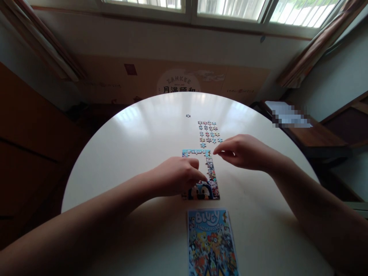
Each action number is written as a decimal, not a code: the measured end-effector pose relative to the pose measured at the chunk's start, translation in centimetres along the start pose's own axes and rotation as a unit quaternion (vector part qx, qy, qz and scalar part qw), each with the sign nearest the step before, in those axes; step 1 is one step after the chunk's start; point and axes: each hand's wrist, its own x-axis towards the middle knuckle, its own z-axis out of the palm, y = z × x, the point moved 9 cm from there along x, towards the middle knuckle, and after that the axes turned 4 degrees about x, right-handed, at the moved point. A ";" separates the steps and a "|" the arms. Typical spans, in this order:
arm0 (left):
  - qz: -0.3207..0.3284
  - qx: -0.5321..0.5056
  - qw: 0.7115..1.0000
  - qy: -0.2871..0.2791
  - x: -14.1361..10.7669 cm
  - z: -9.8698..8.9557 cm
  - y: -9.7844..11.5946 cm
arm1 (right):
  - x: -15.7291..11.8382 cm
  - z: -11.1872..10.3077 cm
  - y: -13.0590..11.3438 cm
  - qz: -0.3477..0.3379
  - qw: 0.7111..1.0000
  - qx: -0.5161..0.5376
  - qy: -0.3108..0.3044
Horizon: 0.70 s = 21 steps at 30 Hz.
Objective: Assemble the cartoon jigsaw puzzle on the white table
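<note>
A partly assembled jigsaw puzzle (213, 170) lies on the white table, its frame joined around a bare white middle and a blue dog's face showing at the near end. Over its left side is my left hand (184, 174), most fingers curled and one pointing down at the puzzle's right part; its grasp is hidden. My right hand (238, 151) is closed in a pinch beside the far right corner, and anything between its fingertips is too small to make out. Beyond the puzzle, loose pieces (207, 134) lie in rows, and a single piece (188, 115) sits apart.
A colourful "Bluey" picture sheet (212, 241) lies on the near part of the round white table (120, 153). Past the table's far edge stands a printed cardboard panel (241, 78) under the window. At the right is a brown wooden bench or stand (310, 134).
</note>
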 end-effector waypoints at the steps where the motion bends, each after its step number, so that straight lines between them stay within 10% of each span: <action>1: 0.001 0.007 1.000 -0.003 0.0 0.1 0.1 | 0.0 -0.7 1.0 0.018 0.999 -0.011 0.046; 7: -0.013 0.023 0.999 -0.038 -0.1 1.0 -0.3 | -1.8 -2.8 10.1 0.145 0.944 0.029 0.293; 12: -0.006 0.037 0.999 -0.036 -0.1 0.9 -0.2 | -3.5 -0.7 17.2 0.258 0.892 0.104 0.357; 21: 0.025 0.115 0.992 -0.050 -0.3 0.6 1.1 | -2.9 0.4 17.5 0.266 0.899 0.106 0.331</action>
